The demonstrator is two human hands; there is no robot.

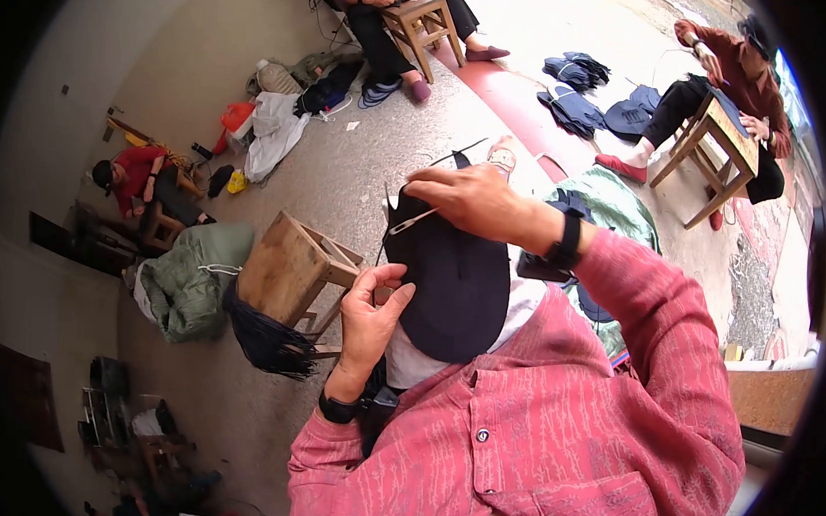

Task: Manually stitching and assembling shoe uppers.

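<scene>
A dark navy, rounded flat fabric piece (pixel 453 287) lies across my lap, over a white cloth. My left hand (pixel 372 316) is at its left edge, thumb and forefinger curled against the fabric. Above the far end, my right hand (pixel 474 201) is closed, palm down. A pale needle-like tool with a long eye (pixel 403 227) sticks out below its fingers; the rest of it is hidden under the hand. A thin dark strand runs near the left edge of the fabric.
A wooden stool (pixel 290 267) stands at my left, with black cords (pixel 269 339) hanging off it. Beside it is a green bundle (pixel 198 282). Dark fabric pieces (pixel 577 109) lie on the far ground. Several people sit around, some at wooden stools (pixel 722 146).
</scene>
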